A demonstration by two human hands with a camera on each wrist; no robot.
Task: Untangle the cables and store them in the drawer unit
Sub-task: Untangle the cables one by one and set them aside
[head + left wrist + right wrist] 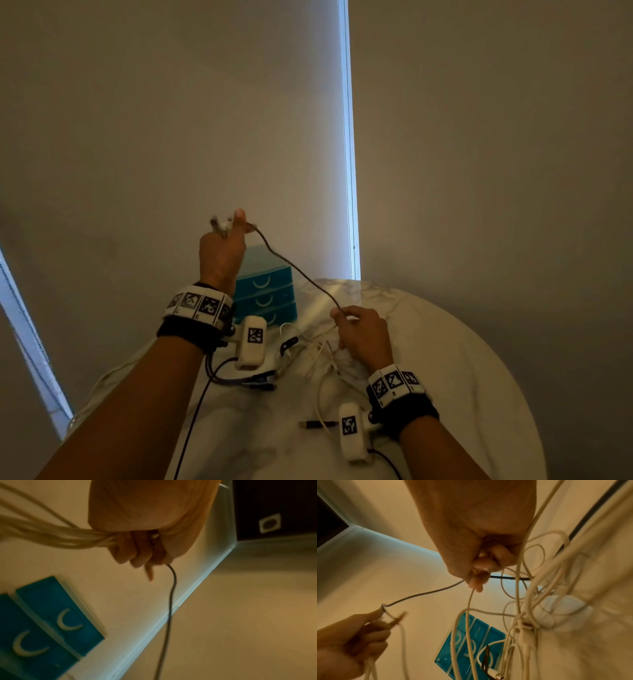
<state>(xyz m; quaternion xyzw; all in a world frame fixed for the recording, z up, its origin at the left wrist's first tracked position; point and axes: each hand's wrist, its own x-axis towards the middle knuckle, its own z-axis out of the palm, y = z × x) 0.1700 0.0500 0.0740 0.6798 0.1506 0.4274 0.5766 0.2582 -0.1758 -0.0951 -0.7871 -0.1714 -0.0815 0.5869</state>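
My left hand (224, 240) is raised above the teal drawer unit (265, 294) and grips one end of a dark cable (294, 270), along with pale cable strands (42, 534). The dark cable (171, 601) runs down to my right hand (359, 329), which pinches it just above the table, together with a white cable (469, 608). A tangle of white cables (322, 356) lies on the table under my right hand. In the right wrist view the white cables (530, 601) hang in loops beside the hand. All three drawers look closed.
The round white marble table (462, 377) holds the drawer unit at its far edge. Dark plugs (263, 378) lie near my left wrist and a small dark connector (317, 424) near my right wrist. Window blinds (349, 137) hang behind the table.
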